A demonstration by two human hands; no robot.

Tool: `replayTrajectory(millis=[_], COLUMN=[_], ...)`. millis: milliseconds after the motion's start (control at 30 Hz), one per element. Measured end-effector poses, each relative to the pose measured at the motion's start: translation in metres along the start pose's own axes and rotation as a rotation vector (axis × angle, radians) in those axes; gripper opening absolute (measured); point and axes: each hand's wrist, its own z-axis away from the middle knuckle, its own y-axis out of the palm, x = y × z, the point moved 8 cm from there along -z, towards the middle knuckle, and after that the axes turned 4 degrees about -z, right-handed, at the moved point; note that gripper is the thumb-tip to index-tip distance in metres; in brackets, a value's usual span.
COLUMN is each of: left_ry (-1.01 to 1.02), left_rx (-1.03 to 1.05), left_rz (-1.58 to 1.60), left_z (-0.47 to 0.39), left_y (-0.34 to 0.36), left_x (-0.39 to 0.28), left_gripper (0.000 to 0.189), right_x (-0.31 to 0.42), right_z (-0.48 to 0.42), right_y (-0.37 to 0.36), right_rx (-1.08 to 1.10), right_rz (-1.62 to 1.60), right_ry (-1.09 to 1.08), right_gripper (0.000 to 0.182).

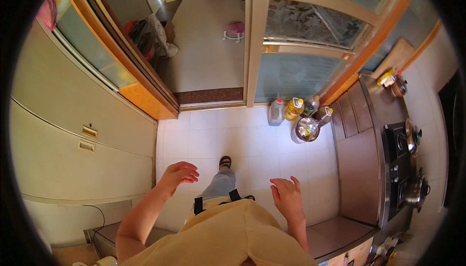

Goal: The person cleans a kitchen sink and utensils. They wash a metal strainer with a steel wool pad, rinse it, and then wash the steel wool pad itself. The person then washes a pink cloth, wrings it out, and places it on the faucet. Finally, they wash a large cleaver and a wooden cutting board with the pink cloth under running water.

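Note:
My left hand (pixel 181 174) hangs in the air over the white tiled floor (pixel 233 135), fingers loosely bent and slightly apart, holding nothing. Opposite it, my right hand (pixel 287 196) is also empty, its fingers curved and spread. Neither hand touches anything. Between them, one foot in a dark sandal (pixel 225 161) is forward on the tiles, below a light blue trouser leg (pixel 220 184). Beyond my right hand stands a waste bin (pixel 296 137) filled with crumpled wrapping. Behind it are a red-capped plastic jug (pixel 276 114) and a bottle of yellow oil (pixel 293 110).
A doorway with a dark stone sill (pixel 211 95) lies ahead, beside a glazed sliding door (pixel 295 73). On the left is a tall pale two-door unit (pixel 72 113). To the right, the counter carries a black gas stove (pixel 395 171) and a steel pot (pixel 415 192).

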Motion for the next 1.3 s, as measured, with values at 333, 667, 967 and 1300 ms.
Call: replayTrajectory(millis=[333, 667, 967, 1300], left_ry=[0.156, 0.233, 0.246, 1.210], left_rx=[-0.022, 0.586, 1.005, 0.974], left_rz=[0.099, -0.281, -0.612, -1.228], left_z=[-0.179, -0.277, -0.201, -0.132], left_y=[-0.008, 0.160, 0.261, 0.322], left_x=[-0.052, -0.121, -0.083, -0.079], left_gripper=[0.020, 0.019, 0.017, 0.025], right_x=[-0.016, -0.017, -0.003, -0.024], right_z=[-0.118, -0.054, 0.055, 0.133], right_y=[0.015, -0.003, 0.007, -0.004], right_rx=[-0.047, -0.165, -0.376, -0.493], right_rz=[0.175, 0.395, 0.335, 0.284], right_ry=[0.114, 0.690, 0.968, 0.993], right_gripper=[0.016, 0.017, 0.016, 0.016])
